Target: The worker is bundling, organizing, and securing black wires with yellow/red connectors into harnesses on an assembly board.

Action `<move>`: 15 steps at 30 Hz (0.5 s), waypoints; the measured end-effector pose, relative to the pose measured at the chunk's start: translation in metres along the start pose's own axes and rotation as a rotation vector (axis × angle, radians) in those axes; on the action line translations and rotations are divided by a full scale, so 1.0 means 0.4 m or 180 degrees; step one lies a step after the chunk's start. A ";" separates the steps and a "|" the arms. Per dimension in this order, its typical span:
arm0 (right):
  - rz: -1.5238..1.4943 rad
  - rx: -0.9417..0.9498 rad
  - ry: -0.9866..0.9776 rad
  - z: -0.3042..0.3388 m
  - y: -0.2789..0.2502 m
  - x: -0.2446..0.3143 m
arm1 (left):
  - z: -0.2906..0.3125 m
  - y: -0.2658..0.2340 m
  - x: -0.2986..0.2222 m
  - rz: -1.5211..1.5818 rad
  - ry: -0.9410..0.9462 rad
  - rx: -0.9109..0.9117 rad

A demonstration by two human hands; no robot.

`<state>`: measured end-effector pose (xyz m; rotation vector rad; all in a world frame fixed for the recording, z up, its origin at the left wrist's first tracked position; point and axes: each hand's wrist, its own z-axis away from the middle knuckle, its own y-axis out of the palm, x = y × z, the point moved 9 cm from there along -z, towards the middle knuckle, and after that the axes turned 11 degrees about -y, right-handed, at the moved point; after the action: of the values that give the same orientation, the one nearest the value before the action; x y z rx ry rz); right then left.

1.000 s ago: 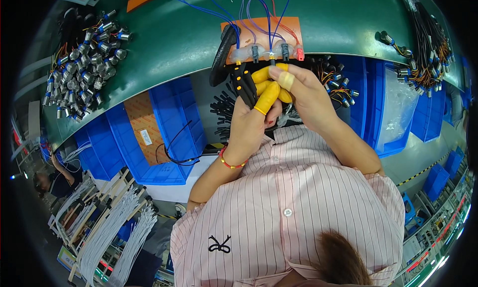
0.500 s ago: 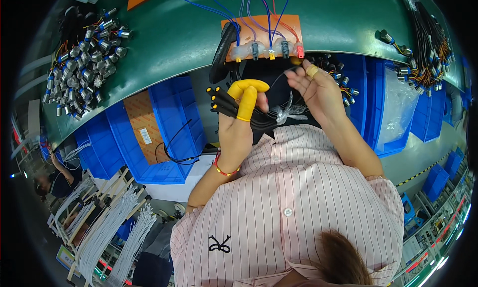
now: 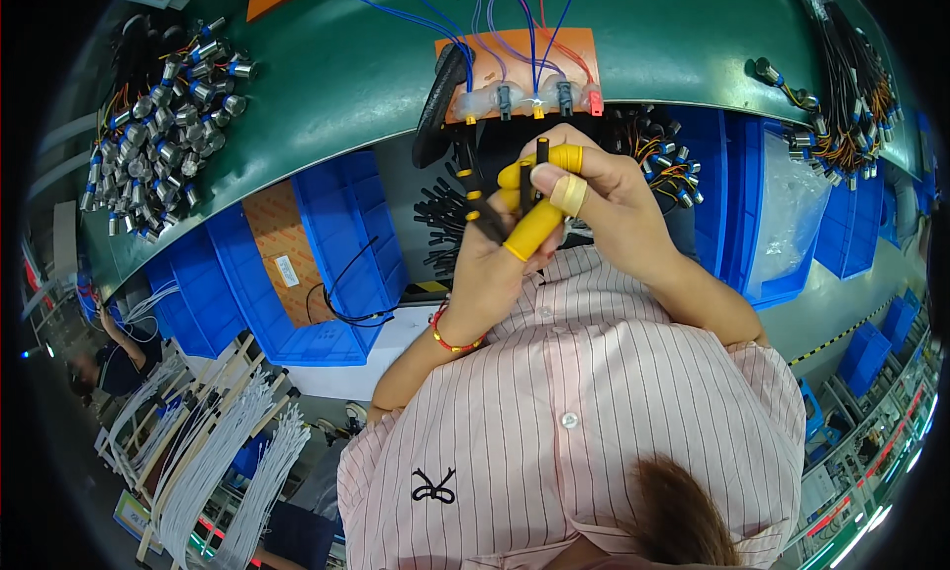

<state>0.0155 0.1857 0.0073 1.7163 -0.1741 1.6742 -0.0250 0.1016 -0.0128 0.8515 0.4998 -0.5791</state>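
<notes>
At far left, a heap of metal-capped parts [image 3: 168, 140] lies on the green bench [image 3: 332, 90]. Nearer the middle, a worker's left hand [image 3: 488, 278] closes around several slim black pieces [image 3: 487, 222], whose yellow-tipped ends fan up and to the left. The wrist, circled by a red beaded bracelet [image 3: 450, 334], angles inward from below; the yellow-sheathed thumb [image 3: 534, 231] reaches right, across the grip.

At centre, just below the orange board [image 3: 581, 50] and its row of small connectors, one black piece [image 3: 542, 152] stands apart from the bunch — its long axis near upright in the view, yellow end toward the board's front edge, close to the yellow connector [image 3: 539, 112] but not touching it. A second dark piece [image 3: 525, 186] stands just to its left, between the two hands.

The right hand [image 3: 623, 209] is the nearer to the board — thumb and forefinger pinched on the separate piece, forearm slanting in from the lower right. What its remaining fingers hold, if anything, cannot be told.
</notes>
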 end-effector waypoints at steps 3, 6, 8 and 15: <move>-0.0168 -0.0070 0.0172 -0.006 -0.007 -0.022 | 0.008 -0.022 0.008 0.0329 0.0191 -0.0198; -0.0204 -0.0135 0.0348 -0.010 -0.016 -0.045 | -0.003 -0.022 0.004 0.0066 0.0235 -0.0116; -0.0220 -0.0275 0.0418 -0.014 -0.026 -0.052 | -0.013 -0.020 -0.001 -0.0048 0.0196 -0.0121; -0.0168 -0.0384 0.0399 -0.019 -0.038 -0.057 | -0.023 -0.018 -0.004 -0.0114 0.0143 -0.0124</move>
<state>0.0143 0.1923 -0.0204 1.5100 -0.1662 1.6916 -0.0324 0.1057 -0.0209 0.8212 0.5664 -0.5823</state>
